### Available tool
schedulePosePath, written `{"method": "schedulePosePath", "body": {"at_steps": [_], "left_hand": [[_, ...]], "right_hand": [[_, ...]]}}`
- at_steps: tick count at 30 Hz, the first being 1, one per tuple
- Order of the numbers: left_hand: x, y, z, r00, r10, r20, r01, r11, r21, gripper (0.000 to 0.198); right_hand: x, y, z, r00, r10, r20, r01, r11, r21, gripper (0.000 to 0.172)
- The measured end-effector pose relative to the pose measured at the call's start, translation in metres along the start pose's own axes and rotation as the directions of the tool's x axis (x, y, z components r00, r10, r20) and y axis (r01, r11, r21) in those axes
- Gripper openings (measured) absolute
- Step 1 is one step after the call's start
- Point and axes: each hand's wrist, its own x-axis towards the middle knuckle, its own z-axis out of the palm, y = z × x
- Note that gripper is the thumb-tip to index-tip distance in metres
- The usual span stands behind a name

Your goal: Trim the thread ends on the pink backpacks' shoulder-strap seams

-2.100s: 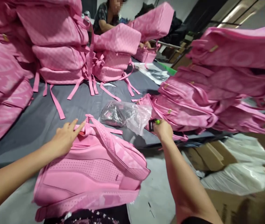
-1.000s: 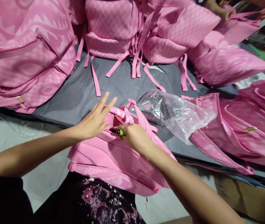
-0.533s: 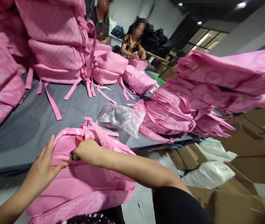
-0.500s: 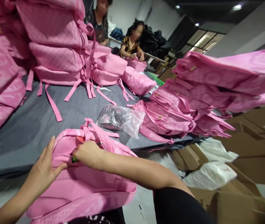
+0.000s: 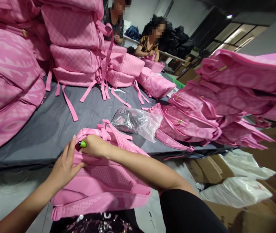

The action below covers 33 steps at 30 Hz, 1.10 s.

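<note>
A pink backpack (image 5: 109,168) leans between my lap and the table edge, its perforated back panel and straps facing up. My left hand (image 5: 66,163) lies against its upper left side, fingers stretched out and thumb apart on the fabric. Over the top of the bag, my right hand (image 5: 95,146) is closed around a small tool with a green-and-black end (image 5: 82,144). The rest of that tool is hidden in my fist, so its kind does not show. Just beyond the bag, a clear plastic bag (image 5: 138,121) with dark contents rests on the table.
Stacked pink backpacks (image 5: 72,58) stand at the left of the grey-covered table (image 5: 55,129). More pink bags (image 5: 191,119) are piled at the right. Cardboard boxes (image 5: 206,168) and white plastic bags (image 5: 237,191) lie on the right. Two people (image 5: 150,45) are across the table.
The view has shifted left, so things appear farther right. My right hand has moved toward the bag's upper left corner, nearer my left fingers, and more of the green-and-black end shows.
</note>
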Motion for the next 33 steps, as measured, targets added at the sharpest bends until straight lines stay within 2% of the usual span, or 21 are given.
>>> {"method": "schedulePosePath", "body": {"at_steps": [4, 11, 15, 21, 24, 28, 33], "left_hand": [[0.003, 0.001, -0.003, 0.999, -0.037, 0.039, 0.037, 0.999, -0.012, 0.112], [0.002, 0.006, -0.006, 0.999, -0.029, 0.030, 0.030, 0.999, -0.028, 0.113], [0.001, 0.007, -0.005, 0.998, -0.051, 0.042, 0.052, 0.999, -0.009, 0.112], [0.004, 0.008, -0.008, 0.998, -0.025, 0.054, 0.027, 0.999, -0.035, 0.112], [0.004, 0.008, -0.007, 0.999, -0.025, 0.045, 0.026, 0.999, -0.022, 0.115], [0.004, 0.006, -0.007, 0.997, -0.044, 0.065, 0.045, 0.999, -0.010, 0.115], [0.004, 0.006, -0.008, 0.996, -0.053, 0.070, 0.053, 0.999, 0.002, 0.116]], "right_hand": [[0.007, -0.005, 0.003, 0.999, 0.045, -0.030, -0.043, 0.997, 0.056, 0.024], [0.002, 0.002, 0.002, 1.000, 0.017, -0.009, -0.017, 0.997, 0.076, 0.023], [0.001, -0.003, 0.001, 1.000, 0.013, -0.020, -0.012, 0.999, 0.053, 0.021], [-0.012, -0.007, -0.005, 0.994, -0.097, 0.059, 0.105, 0.984, -0.141, 0.018], [-0.013, -0.007, -0.004, 0.996, -0.086, 0.035, 0.090, 0.983, -0.160, 0.016], [-0.008, -0.010, -0.002, 1.000, -0.001, 0.007, 0.001, 0.999, -0.035, 0.014], [-0.007, -0.007, 0.005, 0.995, -0.052, -0.087, 0.043, 0.993, -0.106, 0.018]]}}
